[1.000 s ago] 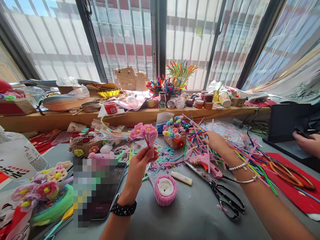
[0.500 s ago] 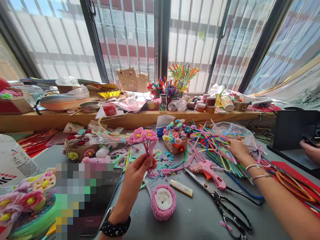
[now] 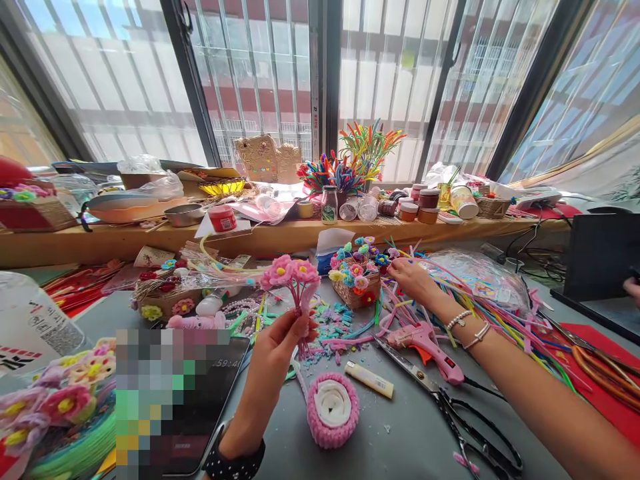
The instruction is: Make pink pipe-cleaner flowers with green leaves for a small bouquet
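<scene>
My left hand point(image 3: 287, 340) is closed round the thin stems of a pink flower bunch point(image 3: 290, 272) with yellow centres, held upright over the table. Below it stands a round pink fuzzy pot point(image 3: 333, 410) with a white coil inside. My right hand point(image 3: 413, 280) reaches out to the pile of coloured pipe cleaners point(image 3: 453, 303), just right of a woven basket of small flowers point(image 3: 357, 290). Its fingertips are too small to make out, so whether they hold anything is unclear. A pink glue gun point(image 3: 430, 347) lies under my right forearm.
Large black-handled scissors point(image 3: 450, 413) and a glue stick point(image 3: 369, 380) lie near the pot. A dark tablet point(image 3: 200, 407) is at the left. Jars point(image 3: 429, 199) line the wooden ledge. Another person's hand point(image 3: 633, 288) shows at the right edge beside a black screen.
My right hand has moved left across the pipe cleaners towards the flower basket, and the pile has shifted and spread to the right. My left hand still holds the pink flowers.
</scene>
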Tool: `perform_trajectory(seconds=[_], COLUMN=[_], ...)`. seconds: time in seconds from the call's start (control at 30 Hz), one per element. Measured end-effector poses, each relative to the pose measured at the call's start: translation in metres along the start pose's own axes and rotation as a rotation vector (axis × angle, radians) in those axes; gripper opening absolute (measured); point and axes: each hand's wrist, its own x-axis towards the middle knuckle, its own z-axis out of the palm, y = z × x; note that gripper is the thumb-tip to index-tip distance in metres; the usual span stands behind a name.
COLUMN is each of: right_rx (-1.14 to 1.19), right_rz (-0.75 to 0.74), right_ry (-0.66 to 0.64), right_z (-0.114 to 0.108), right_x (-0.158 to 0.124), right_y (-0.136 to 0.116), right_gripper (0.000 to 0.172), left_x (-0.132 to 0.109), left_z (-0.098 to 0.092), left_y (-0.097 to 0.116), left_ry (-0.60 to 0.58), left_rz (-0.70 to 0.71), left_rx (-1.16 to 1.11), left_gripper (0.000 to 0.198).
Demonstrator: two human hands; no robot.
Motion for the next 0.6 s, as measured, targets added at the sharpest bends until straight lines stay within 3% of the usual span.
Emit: perform_trajectory(seconds=[0.07,0.27,0.6], right_rx=[0.021,0.038,0.087], right_rz=[-0.053,-0.021,0.135], right_ry=[-0.047,-0.137,-0.204], right_z=[0.012,0.041,0.049], right_x=[0.006,0.007,0.009], right_y=[0.0,0.008,0.012], right_gripper=[0.027,0.026,0.036], left_x=[-0.001,-0.005,-0.004], left_z=[0.001,0.004,0.004], left_y=[0.001,0.004,0.004], left_ry=[0.004,0.0,0.004], left_rz=[0.001,-0.013,-0.016], left_rx=[0.012,0.055,0.076], left_gripper=[0.019,0.019,0.019])
